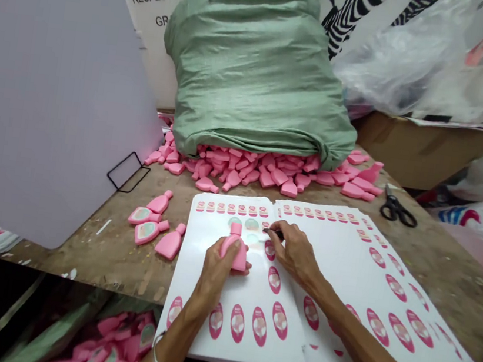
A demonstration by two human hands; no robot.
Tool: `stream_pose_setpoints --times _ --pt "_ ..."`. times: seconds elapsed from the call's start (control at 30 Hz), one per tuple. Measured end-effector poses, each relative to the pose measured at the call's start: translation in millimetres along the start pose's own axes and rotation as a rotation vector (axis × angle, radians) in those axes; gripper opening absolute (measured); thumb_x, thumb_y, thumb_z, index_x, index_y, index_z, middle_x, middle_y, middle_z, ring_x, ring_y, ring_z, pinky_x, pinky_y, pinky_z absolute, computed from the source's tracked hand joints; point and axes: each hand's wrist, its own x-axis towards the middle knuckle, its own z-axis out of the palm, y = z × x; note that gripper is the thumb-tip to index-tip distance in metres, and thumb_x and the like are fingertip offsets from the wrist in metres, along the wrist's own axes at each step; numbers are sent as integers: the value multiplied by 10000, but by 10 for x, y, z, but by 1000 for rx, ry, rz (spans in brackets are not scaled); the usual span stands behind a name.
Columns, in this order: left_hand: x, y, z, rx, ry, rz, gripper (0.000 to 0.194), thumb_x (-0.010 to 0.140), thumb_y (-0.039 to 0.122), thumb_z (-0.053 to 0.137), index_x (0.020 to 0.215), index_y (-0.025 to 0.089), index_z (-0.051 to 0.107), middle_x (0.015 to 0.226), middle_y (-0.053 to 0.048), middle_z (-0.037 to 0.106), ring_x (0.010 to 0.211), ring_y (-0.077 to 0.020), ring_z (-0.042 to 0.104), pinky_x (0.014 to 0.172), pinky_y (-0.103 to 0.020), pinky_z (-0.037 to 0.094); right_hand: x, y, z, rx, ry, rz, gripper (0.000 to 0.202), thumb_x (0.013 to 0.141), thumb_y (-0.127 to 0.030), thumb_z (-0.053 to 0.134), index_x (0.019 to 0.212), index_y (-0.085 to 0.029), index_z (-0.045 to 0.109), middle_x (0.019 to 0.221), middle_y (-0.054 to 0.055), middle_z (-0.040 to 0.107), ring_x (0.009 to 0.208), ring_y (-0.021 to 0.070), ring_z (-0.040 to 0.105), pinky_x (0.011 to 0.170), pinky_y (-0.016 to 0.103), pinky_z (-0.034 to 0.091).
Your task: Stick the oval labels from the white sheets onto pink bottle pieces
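My left hand (216, 267) is closed round a pink bottle-shaped piece (236, 250), its cap end pointing away from me, above a white sticker sheet (249, 289). My right hand (292, 248) pinches a small dark tool with a thin tip (274, 232), whose exact kind I cannot make out. That tip rests at or just over the sheet, beside a small pink label (266, 226). Pale green round labels (252, 224) lie close to the held piece. Pink oval labels (237, 323) run along the sheet's near edge and right side.
A second sticker sheet (346, 266) lies to the right. Several pink bottle pieces (169, 245) sit at left, some labelled. A green sack (260, 70) stands behind a heap of pink pieces (265, 169). Black-handled scissors (398, 210) lie at right; a grey panel (57, 91) rises at left.
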Motion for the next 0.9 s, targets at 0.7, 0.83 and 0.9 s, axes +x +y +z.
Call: stream_pose_setpoints --times 0.7,0.83,0.9 --pt "180 -157 72 116 -80 -50 419 845 507 521 1046 140 532 931 -71 570 790 -220 692 637 -262 527 9 107 218 -75 -23 -169 108 858 -246 508 790 -202 579 746 20 631 731 174 508 686 300 326" --pt "181 -148 74 138 -86 -42 427 853 504 511 1080 143 529 957 -77 567 800 -223 691 653 -273 531 11 132 231 -185 25 -183 127 868 -249 501 798 -193 591 756 40 634 754 187 515 700 317 319" --pt "187 -145 74 142 -82 -38 433 850 511 513 1083 147 530 945 -73 566 795 -223 690 651 -275 533 3 146 242 -169 14 -184 115 864 -241 505 798 -197 588 756 33 634 757 183 519 701 312 324"
